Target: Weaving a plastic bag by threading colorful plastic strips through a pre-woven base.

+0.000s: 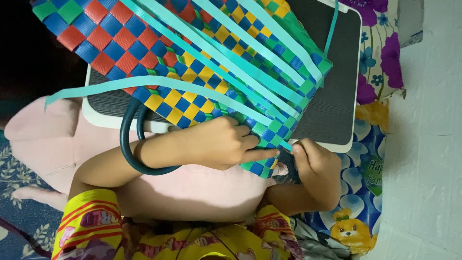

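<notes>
A woven basket of red, blue, yellow and green plastic strips lies across a dark lap desk with a white rim. Several loose teal strips run over its weave. My left hand presses on the basket's near corner, index finger pointing right along the edge. My right hand pinches the end of a teal strip at that same corner. The basket's dark blue tube handle loops around my left wrist.
A pink plush pillow lies under the lap desk on my lap. Floral and cartoon-print bedding spreads to the right, beside a white wall. My yellow printed shirt fills the bottom.
</notes>
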